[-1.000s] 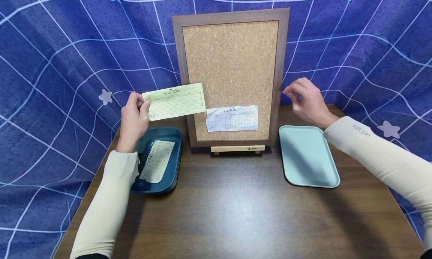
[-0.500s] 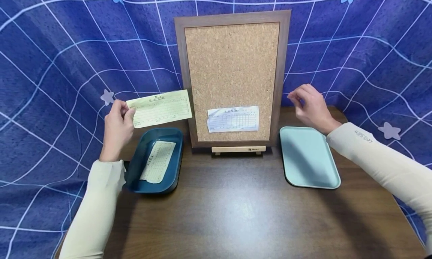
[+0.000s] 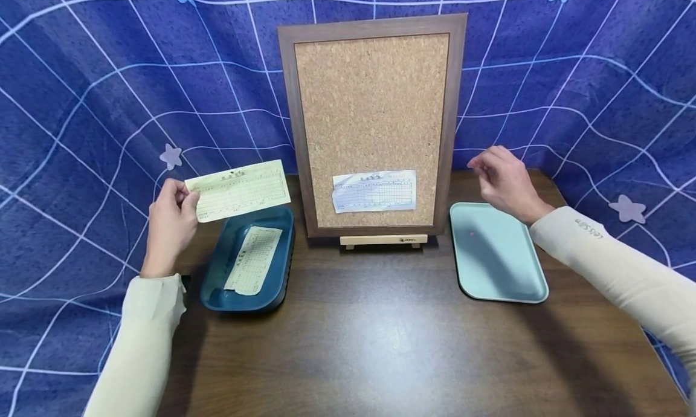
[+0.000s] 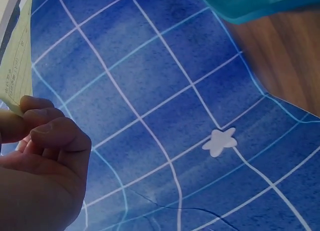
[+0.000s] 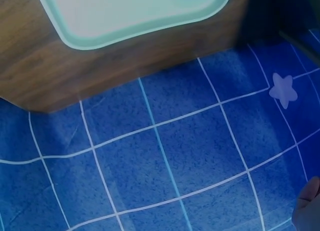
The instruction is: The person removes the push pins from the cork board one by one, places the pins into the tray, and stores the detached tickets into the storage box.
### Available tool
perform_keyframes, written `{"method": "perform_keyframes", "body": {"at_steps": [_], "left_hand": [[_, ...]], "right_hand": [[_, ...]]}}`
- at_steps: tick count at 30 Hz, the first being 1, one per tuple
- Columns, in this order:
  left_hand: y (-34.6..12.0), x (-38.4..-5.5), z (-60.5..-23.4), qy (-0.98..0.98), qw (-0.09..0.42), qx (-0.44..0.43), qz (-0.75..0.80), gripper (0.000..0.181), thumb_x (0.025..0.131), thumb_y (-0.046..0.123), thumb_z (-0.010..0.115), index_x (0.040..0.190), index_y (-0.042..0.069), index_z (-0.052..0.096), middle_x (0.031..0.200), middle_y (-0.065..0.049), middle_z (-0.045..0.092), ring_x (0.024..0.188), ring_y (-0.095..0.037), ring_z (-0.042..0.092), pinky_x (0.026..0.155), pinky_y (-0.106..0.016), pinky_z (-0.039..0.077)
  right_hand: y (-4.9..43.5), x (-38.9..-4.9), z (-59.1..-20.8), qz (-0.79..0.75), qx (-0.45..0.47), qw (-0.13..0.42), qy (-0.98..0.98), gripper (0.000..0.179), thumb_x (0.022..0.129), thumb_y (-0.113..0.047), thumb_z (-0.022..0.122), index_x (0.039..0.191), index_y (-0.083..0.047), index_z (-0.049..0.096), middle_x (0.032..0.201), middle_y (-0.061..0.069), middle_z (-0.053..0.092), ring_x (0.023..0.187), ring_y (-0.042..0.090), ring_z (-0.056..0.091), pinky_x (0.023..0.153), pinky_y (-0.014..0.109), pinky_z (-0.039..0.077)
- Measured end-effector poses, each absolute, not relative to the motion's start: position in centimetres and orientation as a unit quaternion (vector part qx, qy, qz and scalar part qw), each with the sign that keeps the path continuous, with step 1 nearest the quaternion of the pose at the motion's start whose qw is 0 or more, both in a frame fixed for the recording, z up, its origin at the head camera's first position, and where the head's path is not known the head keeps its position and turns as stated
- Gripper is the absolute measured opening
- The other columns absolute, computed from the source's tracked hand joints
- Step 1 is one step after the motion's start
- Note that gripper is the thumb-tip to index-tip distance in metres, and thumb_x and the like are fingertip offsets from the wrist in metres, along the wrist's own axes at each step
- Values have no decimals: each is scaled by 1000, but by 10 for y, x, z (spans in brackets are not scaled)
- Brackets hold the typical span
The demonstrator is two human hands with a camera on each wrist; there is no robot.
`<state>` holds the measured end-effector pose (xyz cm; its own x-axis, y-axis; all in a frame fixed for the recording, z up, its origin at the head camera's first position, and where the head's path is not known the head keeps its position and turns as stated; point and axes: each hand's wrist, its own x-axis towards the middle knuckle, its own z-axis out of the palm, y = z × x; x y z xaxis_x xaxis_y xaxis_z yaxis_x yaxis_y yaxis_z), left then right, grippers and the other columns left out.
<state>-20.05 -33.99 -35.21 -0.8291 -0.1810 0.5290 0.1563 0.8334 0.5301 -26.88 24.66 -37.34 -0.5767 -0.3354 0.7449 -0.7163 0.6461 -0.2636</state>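
My left hand pinches a pale yellow printed form slip by its left end, between thumb and fingers. The slip is held up over the far part of a dark blue tray, whose inside holds another printed slip. In the left wrist view, the pinching left hand shows only a narrow strip of the yellow slip. My right hand hovers above the far edge of a mint tray, fingers curled and tips together; nothing shows between them.
A framed corkboard leans on a small wooden stand at the back centre of the brown table. A white and blue form slip is on its lower part. Behind hangs a blue gridded cloth.
The left hand has carried the yellow slip left and down, away from the corkboard, to over the blue tray. The right hand has come slightly lower and to the right.
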Motion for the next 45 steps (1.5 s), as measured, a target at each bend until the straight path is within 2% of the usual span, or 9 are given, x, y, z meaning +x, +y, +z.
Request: {"method": "perform_keyframes", "body": {"at_steps": [6,14,26,32,37,40,45], "left_hand": [[-347,-196,-362,-912,300,9,-280,13,94,9,53,96,-2,49,78,-16,57,66,-25,45,61,-32,29],[-353,-188,-378,-912,291,26,-289,12,92,10,55,96,-1,52,78,-13,61,60,-8,43,60,-27,31],[-353,-183,-400,-912,269,43,-307,11,88,9,55,96,1,55,69,-2,59,57,-3,45,60,-21,33],[-351,-177,-409,-911,254,54,-321,29,86,7,56,114,2,47,66,-3,60,57,-4,46,63,-22,33],[-348,-170,-416,-917,232,59,-319,43,86,5,55,126,6,41,67,-6,60,56,-4,47,61,-24,34],[-346,-166,-419,-922,236,50,-301,36,85,5,56,120,6,47,69,-6,58,57,-5,46,60,-25,34],[-342,-159,-424,-935,232,22,-268,10,83,6,58,91,5,63,65,-5,55,56,-11,45,54,-25,34]], "right_hand": [[248,-269,-379,283,310,333,-844,17,76,12,54,80,-1,65,80,7,60,76,21,50,69,31,35],[251,-271,-385,281,304,326,-850,16,75,12,55,79,-1,65,79,7,59,77,21,49,69,31,35],[256,-270,-396,266,272,300,-875,15,75,10,56,78,-1,65,77,9,58,76,23,50,68,34,36],[261,-267,-404,254,257,267,-893,16,73,9,54,77,-2,65,77,8,59,75,23,51,67,37,37],[265,-267,-411,238,247,217,-914,18,70,9,54,77,-3,65,73,8,57,70,21,50,63,38,38],[267,-266,-414,232,241,184,-924,18,69,9,56,77,-4,65,71,8,56,67,20,50,62,37,39],[269,-263,-422,226,238,136,-935,18,69,8,58,77,-6,65,70,4,56,64,18,52,60,36,41]]}}
